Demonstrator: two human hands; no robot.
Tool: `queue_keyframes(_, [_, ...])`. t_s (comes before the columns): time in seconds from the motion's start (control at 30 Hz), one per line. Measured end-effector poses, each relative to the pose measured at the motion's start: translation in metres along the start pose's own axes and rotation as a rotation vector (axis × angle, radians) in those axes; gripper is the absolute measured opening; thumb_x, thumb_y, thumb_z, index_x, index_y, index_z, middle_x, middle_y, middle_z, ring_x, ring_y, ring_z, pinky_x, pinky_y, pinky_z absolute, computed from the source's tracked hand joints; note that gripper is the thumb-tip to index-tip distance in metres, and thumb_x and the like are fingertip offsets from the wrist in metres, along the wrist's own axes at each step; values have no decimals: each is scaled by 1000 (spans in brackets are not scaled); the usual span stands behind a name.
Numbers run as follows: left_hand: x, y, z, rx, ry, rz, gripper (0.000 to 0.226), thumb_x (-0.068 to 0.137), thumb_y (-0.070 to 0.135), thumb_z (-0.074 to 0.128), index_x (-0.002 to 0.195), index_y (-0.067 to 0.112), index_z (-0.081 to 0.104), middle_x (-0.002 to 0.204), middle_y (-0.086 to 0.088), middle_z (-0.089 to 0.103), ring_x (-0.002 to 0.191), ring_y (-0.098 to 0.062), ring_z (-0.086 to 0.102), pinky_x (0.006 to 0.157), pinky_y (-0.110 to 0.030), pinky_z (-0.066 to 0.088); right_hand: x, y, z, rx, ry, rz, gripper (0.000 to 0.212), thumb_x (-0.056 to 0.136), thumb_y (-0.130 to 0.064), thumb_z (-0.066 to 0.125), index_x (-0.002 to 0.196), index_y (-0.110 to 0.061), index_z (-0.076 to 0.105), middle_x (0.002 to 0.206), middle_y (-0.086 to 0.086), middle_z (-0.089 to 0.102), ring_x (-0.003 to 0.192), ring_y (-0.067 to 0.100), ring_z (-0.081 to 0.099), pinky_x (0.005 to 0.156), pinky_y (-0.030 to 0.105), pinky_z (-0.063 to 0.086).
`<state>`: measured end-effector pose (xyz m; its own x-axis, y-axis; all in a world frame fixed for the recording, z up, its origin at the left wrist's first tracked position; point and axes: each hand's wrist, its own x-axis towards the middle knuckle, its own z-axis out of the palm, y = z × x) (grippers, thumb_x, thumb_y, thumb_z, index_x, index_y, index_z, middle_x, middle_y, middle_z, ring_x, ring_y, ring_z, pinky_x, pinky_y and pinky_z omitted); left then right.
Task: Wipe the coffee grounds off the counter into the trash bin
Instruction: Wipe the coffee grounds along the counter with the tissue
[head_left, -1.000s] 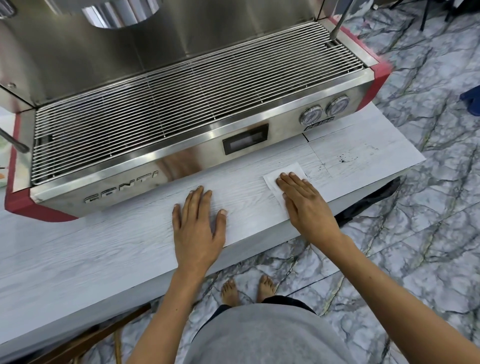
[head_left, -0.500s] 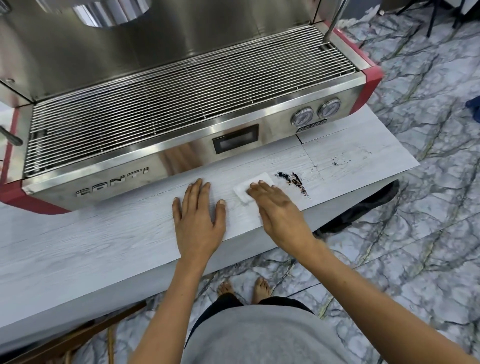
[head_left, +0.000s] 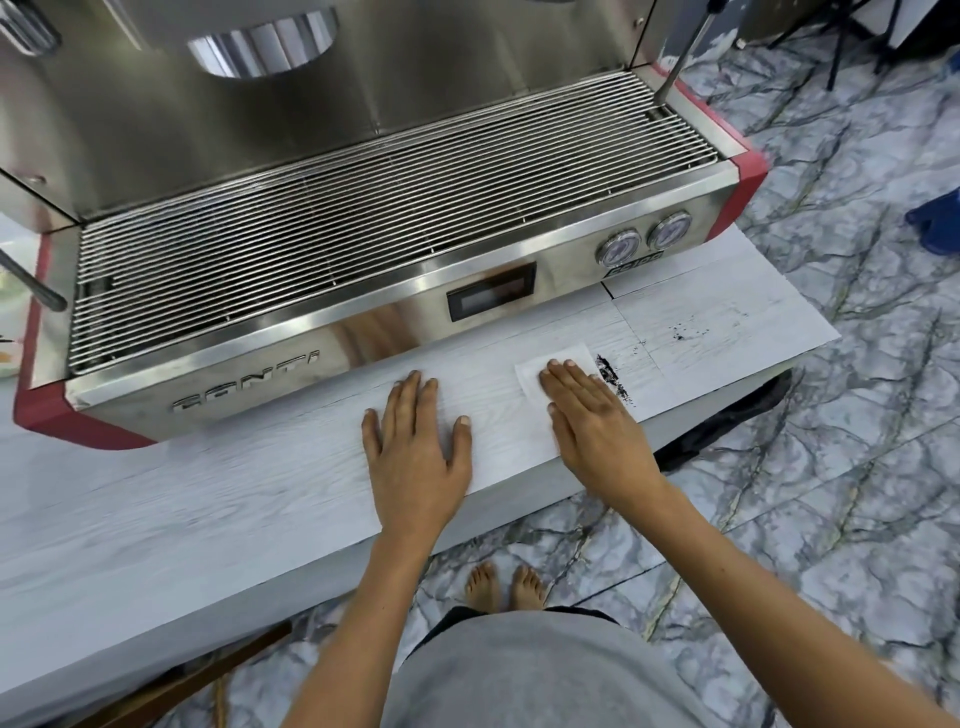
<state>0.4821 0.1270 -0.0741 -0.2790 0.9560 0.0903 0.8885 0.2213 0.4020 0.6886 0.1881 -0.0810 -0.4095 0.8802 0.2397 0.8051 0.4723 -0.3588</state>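
Right hand (head_left: 597, 431) flat, grip released, pressing tissue (head_left: 540, 370) beside coffee grounds (head_left: 613, 382); left hand (head_left: 415, 457) flat on counter (head_left: 208, 499).

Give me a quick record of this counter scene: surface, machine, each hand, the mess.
surface: pale wood-grain counter
machine: stainless steel espresso machine with red corners
left hand: flat on counter, holds nothing
right hand: presses white paper napkin flat
mess: dark coffee grounds by napkin's right edge; smaller scatter further right
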Motion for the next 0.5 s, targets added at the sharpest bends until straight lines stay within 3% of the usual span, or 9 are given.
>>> queue_keyframes(0.17, [1, -1, 1, 4, 0, 6, 63, 98, 51, 32, 149, 15, 39, 162, -2, 30, 151, -18, 21, 123, -50, 10, -1, -11, 2, -14, -19, -28, 42, 100, -21, 38, 137, -7, 51, 144, 9, 48, 138, 21, 39, 116, 37, 28])
queue_keyframes(0.5, [0, -3, 1, -2, -24, 23, 63, 98, 50, 34, 150, 15, 37, 163, -2, 26, 151, -18, 17, 123, -50, 8, 11, 2, 1, -17, -10, 74, 45, 100, -25, 35, 139, -6, 48, 146, 11, 46, 140, 23, 36, 115, 44, 30])
